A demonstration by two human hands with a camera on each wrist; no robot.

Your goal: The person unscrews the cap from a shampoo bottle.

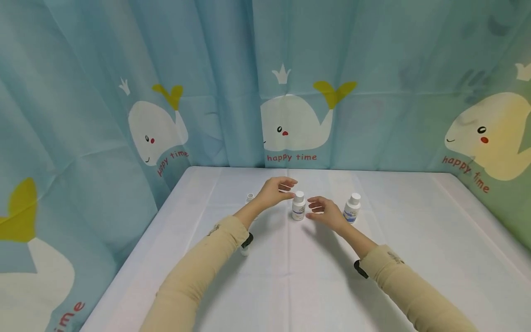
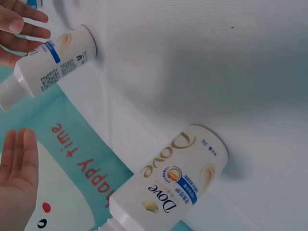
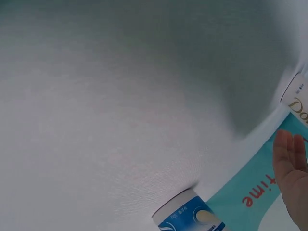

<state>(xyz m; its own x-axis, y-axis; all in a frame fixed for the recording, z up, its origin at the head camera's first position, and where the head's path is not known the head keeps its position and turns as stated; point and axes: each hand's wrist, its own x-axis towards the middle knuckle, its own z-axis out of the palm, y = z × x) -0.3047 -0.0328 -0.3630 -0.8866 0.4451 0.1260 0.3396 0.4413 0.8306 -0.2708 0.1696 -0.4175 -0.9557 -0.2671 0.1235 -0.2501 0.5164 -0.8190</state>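
A white capped Dove bottle point(image 1: 298, 211) stands upright on the table, between my two hands. My left hand point(image 1: 274, 192) is beside its cap, fingers extended; the left wrist view shows this hand point(image 2: 20, 180) apart from the bottle point(image 2: 57, 62). My right hand point(image 1: 326, 212) is on the bottle's other side with fingers loosely bent, holding nothing. In the right wrist view its fingers point(image 3: 290, 144) point toward the bottle point(image 3: 299, 102). Behind my left forearm, a second Dove bottle point(image 2: 168, 185) has a bare neck and is mostly hidden in the head view.
A third white bottle with a cap point(image 1: 351, 208) stands just right of my right hand. A small white object point(image 1: 245, 251) lies partly hidden under my left wrist. Beyond the white-covered table point(image 1: 286, 295) hangs a blue curtain point(image 1: 232, 55) with whales.
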